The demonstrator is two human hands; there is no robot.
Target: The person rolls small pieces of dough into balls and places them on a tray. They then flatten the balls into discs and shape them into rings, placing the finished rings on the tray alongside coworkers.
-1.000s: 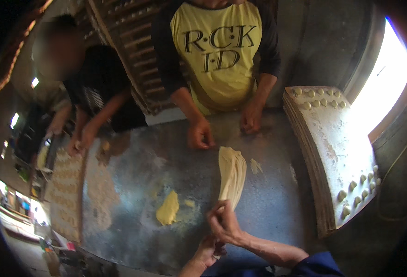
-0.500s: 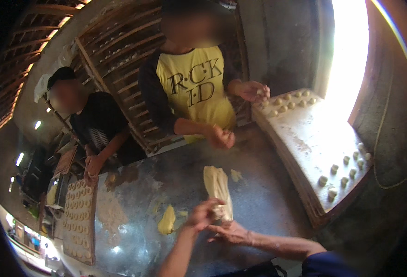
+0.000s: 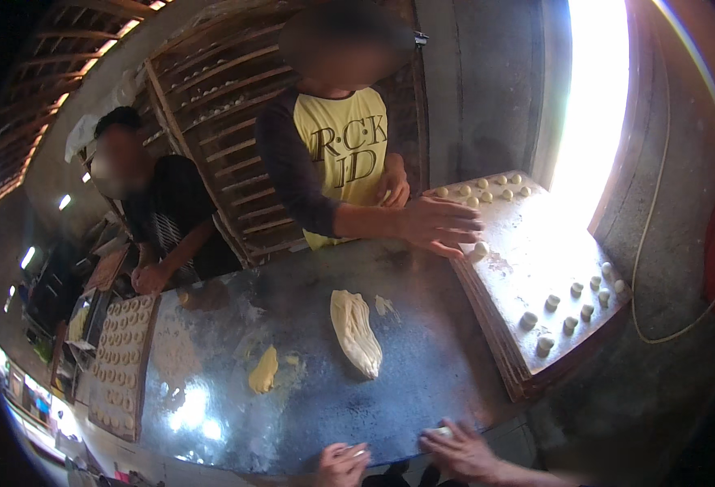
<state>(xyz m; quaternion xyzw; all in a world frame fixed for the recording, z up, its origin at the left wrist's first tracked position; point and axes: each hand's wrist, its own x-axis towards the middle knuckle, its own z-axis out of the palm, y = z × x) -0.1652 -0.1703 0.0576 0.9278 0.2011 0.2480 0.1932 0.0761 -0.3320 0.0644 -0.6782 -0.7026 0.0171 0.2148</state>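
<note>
At the near edge of the metal-topped table (image 3: 236, 430), my left hand (image 3: 341, 466) is closed around a small whitish piece of dough that shows at its fingertips. To its right, my right hand (image 3: 465, 456) lies palm down with curled fingers, closed on another small whitish lump of dough (image 3: 439, 433). Beyond both hands a long, pale, folded strip of dough (image 3: 355, 334) lies on the table, apart from them. A flattened yellow lump (image 3: 264, 371), which looks like dough or fat, is to its left.
Stacked boards (image 3: 508, 272) at the right carry several dough balls. A co-worker's hand (image 3: 439, 223) reaches over the boards' left edge, near a dough ball (image 3: 480, 249). Another tray (image 3: 122, 357) of ring-marked dough pieces stands at the left, near a second person's hands (image 3: 153, 277).
My hands have left the dough strip and come back to the near table edge, apart from each other. The co-worker's hand has moved right, over the boards.
</note>
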